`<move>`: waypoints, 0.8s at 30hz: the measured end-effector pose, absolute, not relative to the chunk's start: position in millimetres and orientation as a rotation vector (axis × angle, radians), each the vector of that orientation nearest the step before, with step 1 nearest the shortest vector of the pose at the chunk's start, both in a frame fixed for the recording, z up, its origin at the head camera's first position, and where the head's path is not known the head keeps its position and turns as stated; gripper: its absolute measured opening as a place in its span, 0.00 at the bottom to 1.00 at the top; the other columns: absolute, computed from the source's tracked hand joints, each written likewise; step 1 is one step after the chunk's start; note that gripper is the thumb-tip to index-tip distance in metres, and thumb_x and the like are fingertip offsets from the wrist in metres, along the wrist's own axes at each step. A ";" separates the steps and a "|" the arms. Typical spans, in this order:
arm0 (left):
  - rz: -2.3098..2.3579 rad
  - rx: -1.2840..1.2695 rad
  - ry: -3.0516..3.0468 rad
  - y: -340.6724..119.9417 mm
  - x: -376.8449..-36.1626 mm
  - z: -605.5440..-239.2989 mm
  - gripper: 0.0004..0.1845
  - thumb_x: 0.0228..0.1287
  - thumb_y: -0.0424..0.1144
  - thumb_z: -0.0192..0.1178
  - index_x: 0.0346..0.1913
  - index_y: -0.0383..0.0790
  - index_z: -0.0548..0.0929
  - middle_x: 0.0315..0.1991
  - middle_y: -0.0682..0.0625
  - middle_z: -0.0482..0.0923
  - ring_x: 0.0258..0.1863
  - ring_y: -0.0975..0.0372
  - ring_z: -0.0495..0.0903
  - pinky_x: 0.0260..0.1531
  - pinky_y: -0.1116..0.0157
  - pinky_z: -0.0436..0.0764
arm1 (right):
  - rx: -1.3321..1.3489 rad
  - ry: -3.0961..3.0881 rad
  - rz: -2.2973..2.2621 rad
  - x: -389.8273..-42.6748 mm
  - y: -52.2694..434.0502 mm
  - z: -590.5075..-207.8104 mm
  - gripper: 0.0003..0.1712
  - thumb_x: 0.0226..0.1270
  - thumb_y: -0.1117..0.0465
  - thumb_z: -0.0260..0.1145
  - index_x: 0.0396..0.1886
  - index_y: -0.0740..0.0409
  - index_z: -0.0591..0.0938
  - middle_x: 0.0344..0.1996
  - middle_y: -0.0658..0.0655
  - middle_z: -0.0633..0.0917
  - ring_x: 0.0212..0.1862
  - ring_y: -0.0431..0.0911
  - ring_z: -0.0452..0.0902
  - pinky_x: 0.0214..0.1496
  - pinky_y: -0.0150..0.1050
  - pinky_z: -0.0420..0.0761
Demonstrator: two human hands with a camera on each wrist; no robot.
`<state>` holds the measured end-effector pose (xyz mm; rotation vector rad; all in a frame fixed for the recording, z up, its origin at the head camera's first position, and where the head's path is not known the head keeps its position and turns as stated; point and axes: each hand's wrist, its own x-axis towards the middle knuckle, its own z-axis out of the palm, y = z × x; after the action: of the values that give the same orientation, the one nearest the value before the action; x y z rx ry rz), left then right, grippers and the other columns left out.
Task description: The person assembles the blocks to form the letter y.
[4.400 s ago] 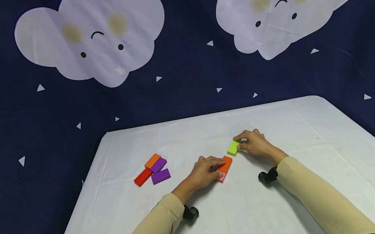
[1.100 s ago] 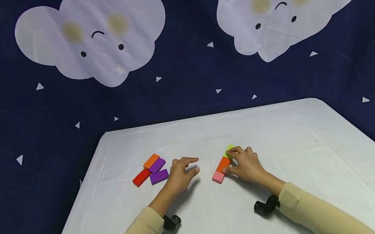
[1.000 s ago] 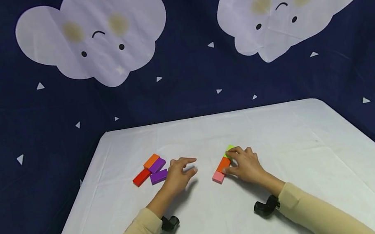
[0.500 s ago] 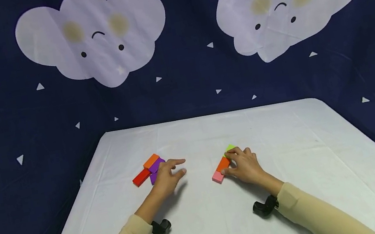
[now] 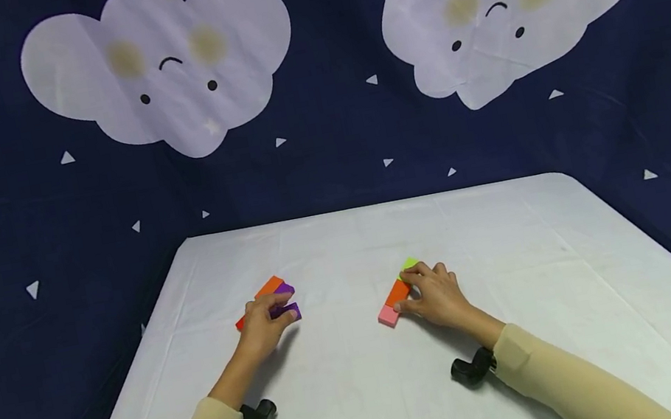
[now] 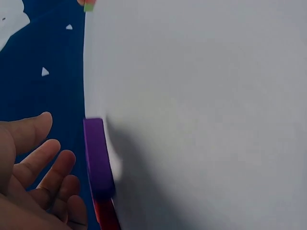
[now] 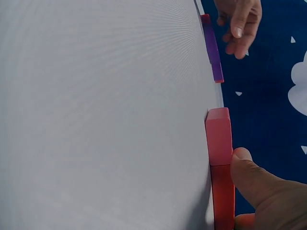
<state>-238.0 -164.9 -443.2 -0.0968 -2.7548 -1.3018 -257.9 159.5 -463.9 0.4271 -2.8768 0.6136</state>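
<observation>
In the head view my right hand [image 5: 442, 298] holds a slanting row of blocks on the right. Its thumb touches near the joint of the pink block [image 5: 388, 317] and the orange block [image 5: 396, 293]. The index fingertip sits where the orange block meets the lime green block [image 5: 411, 263]. My left hand [image 5: 260, 330] hovers over the other group, thumb and fingers apart. Under it lie a near purple block [image 5: 292, 313], a far purple block [image 5: 285, 288], another orange block [image 5: 267, 286] and a mostly hidden red block [image 5: 239, 324]. The left wrist view shows a gap between fingers and purple block [image 6: 98, 155].
A white-covered table [image 5: 354, 393] bears both groups of blocks. Behind it hangs a dark blue cloth [image 5: 350, 139] printed with clouds and small triangles. Each wrist wears a small black camera, the left one [image 5: 260, 414] and the right one [image 5: 471, 369].
The right hand first brought the lime green block against the orange one, then stayed on the row. My left hand let go of the orange and pink blocks and moved left over the other group.
</observation>
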 end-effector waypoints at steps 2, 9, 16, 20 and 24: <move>-1.286 -0.072 -2.761 -169.5 -238.0 -443.7 0.20 0.59 0.36 0.63 0.55 0.36 0.79 0.54 0.40 0.76 0.53 0.51 0.65 0.52 0.53 0.68 | 0.430 -2.870 0.609 -258.1 159.1 -463.9 0.37 0.50 0.42 0.71 0.58 0.54 0.78 0.56 0.55 0.77 0.46 0.54 0.66 0.41 0.44 0.61; -1.221 -0.033 -2.766 -180.0 -238.3 -446.6 0.20 0.56 0.35 0.64 0.53 0.34 0.80 0.49 0.41 0.77 0.50 0.52 0.65 0.50 0.56 0.65 | 0.429 -2.869 0.605 -257.6 158.6 -463.7 0.36 0.50 0.43 0.72 0.58 0.54 0.79 0.56 0.55 0.77 0.45 0.54 0.67 0.40 0.44 0.61; -1.153 -0.031 -2.799 -185.9 -236.6 -447.3 0.19 0.56 0.36 0.65 0.52 0.34 0.81 0.47 0.40 0.77 0.49 0.51 0.65 0.47 0.57 0.64 | 0.427 -2.877 0.599 -257.6 159.2 -463.6 0.37 0.50 0.42 0.72 0.58 0.54 0.78 0.57 0.55 0.77 0.45 0.54 0.66 0.40 0.43 0.61; -1.118 -0.018 -2.821 -187.4 -237.0 -447.8 0.19 0.56 0.36 0.65 0.51 0.34 0.81 0.46 0.40 0.77 0.47 0.52 0.66 0.45 0.58 0.64 | 0.431 -2.876 0.599 -257.7 159.1 -463.6 0.37 0.50 0.42 0.72 0.58 0.54 0.78 0.57 0.55 0.77 0.45 0.53 0.66 0.39 0.42 0.60; -1.101 0.000 -2.838 -188.1 -236.7 -449.0 0.19 0.57 0.36 0.65 0.51 0.35 0.81 0.46 0.41 0.77 0.46 0.53 0.66 0.43 0.61 0.64 | 0.439 -2.876 0.594 -258.1 159.1 -463.4 0.37 0.50 0.42 0.72 0.58 0.54 0.78 0.57 0.55 0.77 0.44 0.53 0.66 0.39 0.42 0.60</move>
<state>-236.7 -188.1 -449.0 -0.0003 -2.8375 -1.1005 -258.1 159.1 -463.4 0.4389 -2.8764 0.5941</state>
